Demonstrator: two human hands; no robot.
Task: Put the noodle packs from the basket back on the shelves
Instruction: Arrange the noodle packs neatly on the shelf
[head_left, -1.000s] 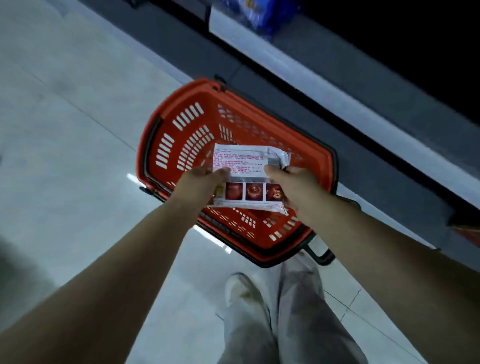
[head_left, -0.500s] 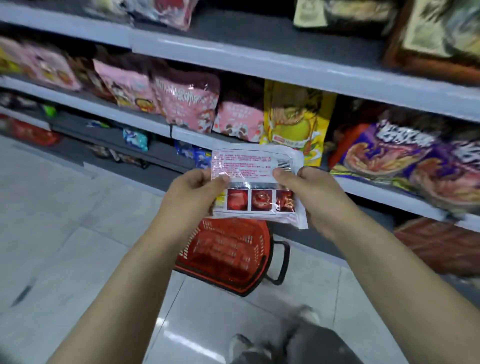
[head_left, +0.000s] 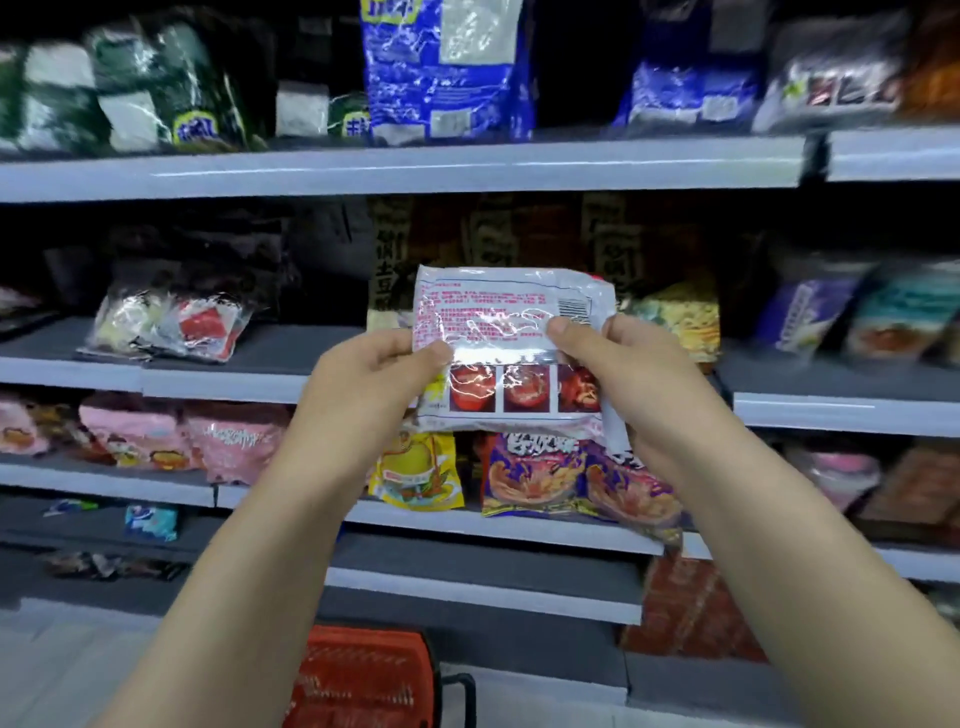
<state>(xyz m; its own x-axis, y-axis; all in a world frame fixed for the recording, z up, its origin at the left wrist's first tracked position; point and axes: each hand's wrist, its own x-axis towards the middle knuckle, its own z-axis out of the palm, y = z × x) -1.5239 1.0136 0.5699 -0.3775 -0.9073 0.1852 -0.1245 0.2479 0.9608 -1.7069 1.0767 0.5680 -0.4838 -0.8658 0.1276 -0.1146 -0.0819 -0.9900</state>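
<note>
A white noodle pack (head_left: 506, 332) with red print, a barcode and three small food pictures is held up in front of the shelves, its back side facing me. My left hand (head_left: 363, 384) grips its left edge, thumb on the front. My right hand (head_left: 634, 379) grips its right edge the same way. The pack hangs level with the middle shelf (head_left: 280, 358). Far below, at the bottom edge of the view, the red basket (head_left: 363, 680) stands on the floor; what it holds is hidden.
Shelves fill the view. The top one holds green and blue bags (head_left: 447, 67). A clear pack (head_left: 166, 322) lies on the middle shelf at left, with bare shelf beside it. Pink, yellow and purple packs (head_left: 535, 478) stand on the shelf below.
Both hands have lifted the noodle pack out of the basket and up to the middle shelf's height. My view has swung from the floor up to the shelves.
</note>
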